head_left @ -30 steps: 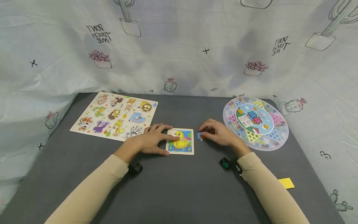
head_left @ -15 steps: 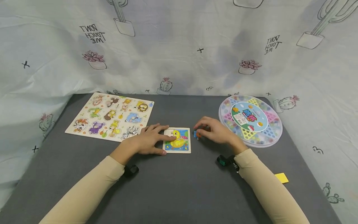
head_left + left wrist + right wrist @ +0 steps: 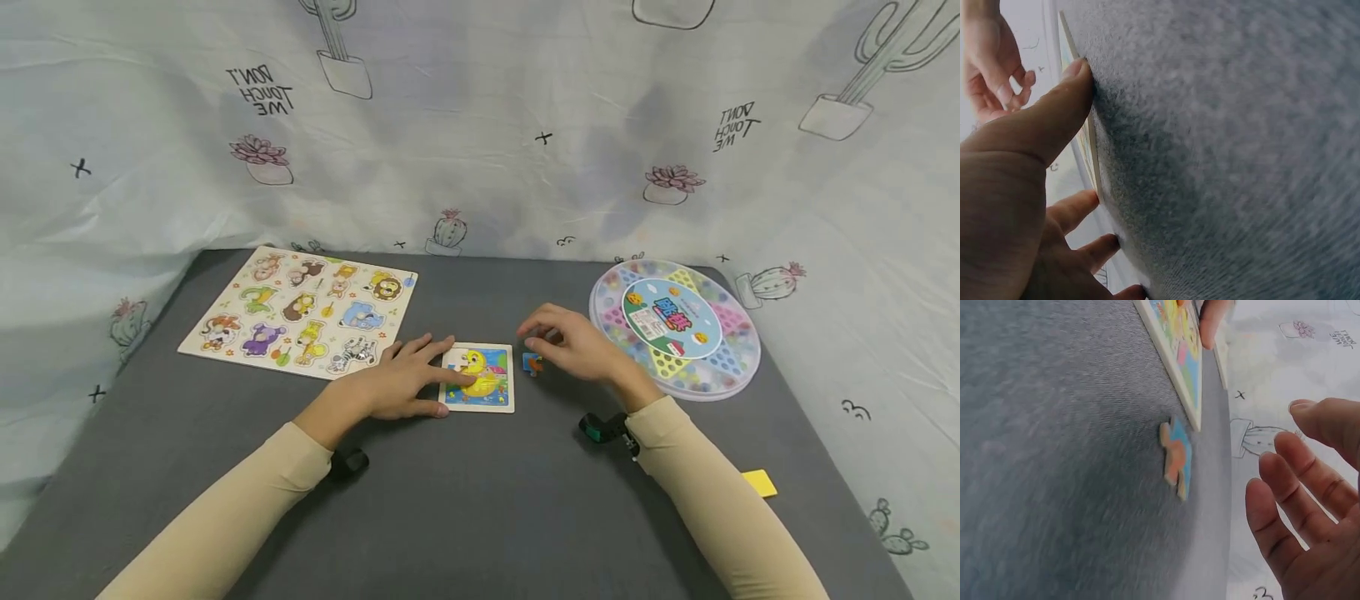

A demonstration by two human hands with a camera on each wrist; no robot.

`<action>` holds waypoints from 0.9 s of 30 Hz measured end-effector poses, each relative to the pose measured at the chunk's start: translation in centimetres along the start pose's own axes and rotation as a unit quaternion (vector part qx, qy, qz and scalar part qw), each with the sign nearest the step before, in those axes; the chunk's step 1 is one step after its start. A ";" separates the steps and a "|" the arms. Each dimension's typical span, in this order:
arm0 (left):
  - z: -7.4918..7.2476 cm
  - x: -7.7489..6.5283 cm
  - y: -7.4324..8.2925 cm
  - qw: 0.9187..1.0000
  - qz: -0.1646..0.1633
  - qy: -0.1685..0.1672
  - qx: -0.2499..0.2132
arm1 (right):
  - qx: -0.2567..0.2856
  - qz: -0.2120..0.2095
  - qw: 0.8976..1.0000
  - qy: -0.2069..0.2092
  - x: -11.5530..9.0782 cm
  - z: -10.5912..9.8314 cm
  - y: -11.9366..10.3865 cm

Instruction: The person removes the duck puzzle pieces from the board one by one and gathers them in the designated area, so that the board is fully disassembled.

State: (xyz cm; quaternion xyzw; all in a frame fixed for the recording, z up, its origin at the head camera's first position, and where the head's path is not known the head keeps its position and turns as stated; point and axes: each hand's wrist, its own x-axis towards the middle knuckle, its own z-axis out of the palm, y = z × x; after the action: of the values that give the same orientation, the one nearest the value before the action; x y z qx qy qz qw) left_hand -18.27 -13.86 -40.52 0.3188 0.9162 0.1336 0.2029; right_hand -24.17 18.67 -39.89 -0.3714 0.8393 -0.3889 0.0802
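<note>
A small square puzzle board with a yellow duck picture lies on the dark table. My left hand rests spread over its left side, index finger stretched onto the duck and thumb at the near left corner. In the left wrist view, the thumb lies along the board's edge. Just right of the board is a loose blue and orange jigsaw piece, flat on the cloth. Above and right of it hovers my right hand, fingers loosely bent and holding nothing; the right wrist view shows a gap between fingertips and piece.
A large animal puzzle board lies at the back left, its near right corner by my left fingers. A round Chinese checkers set sits behind my right wrist. Some yellow flat thing shows beside the right sleeve. A printed curtain hangs behind.
My right hand has let go of the jigsaw piece and lifted slightly away, leaving it beside the duck board. The left hand stays on the board. The head view shifts a little.
</note>
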 end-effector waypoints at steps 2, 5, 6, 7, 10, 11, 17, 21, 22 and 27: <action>0.1 -0.1 -0.1 1.000 -0.004 -0.003 -0.002 | -0.002 -0.005 1.000 -0.004 0.4 0.2 -0.1; 0.2 -0.2 -0.2 1.000 -0.006 0.000 0.001 | 0.003 -0.021 1.000 -0.009 1.1 0.6 -0.3; 0.2 -0.2 -0.2 1.000 -0.007 -0.001 0.003 | 0.007 -0.026 1.000 -0.012 1.3 0.8 -0.4; 0.2 -0.2 -0.2 1.000 -0.007 0.000 0.004 | 0.010 -0.030 0.999 -0.015 1.5 0.9 -0.4; 0.0 0.0 -0.1 1.000 -0.005 -0.003 0.004 | 0.023 -0.031 0.999 -0.027 2.0 1.4 -0.5; 0.0 0.1 -0.1 1.000 -0.004 -0.005 0.004 | 0.024 -0.030 0.999 -0.031 2.2 1.5 -0.5; -0.2 0.6 0.4 1.000 -0.003 -0.008 0.004 | 0.013 -0.035 0.999 -0.036 3.1 2.2 -0.9; -0.4 0.5 0.6 1.000 -0.015 -0.014 0.002 | 0.004 -0.047 0.998 -0.052 3.9 3.0 -1.1; -0.4 0.4 0.6 1.000 -0.017 -0.016 0.001 | 0.002 -0.046 0.997 -0.057 4.0 3.2 -1.1; -0.5 0.3 0.3 1.000 -0.016 -0.023 0.001 | -0.001 -0.034 0.997 -0.073 4.4 4.1 -1.1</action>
State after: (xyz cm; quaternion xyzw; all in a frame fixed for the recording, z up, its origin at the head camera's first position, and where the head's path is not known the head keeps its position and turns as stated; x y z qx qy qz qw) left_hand -18.48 -13.48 -40.06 0.3070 0.9164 0.1225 0.2258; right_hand -24.97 12.72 -41.22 -0.4271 0.8183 -0.3628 0.1277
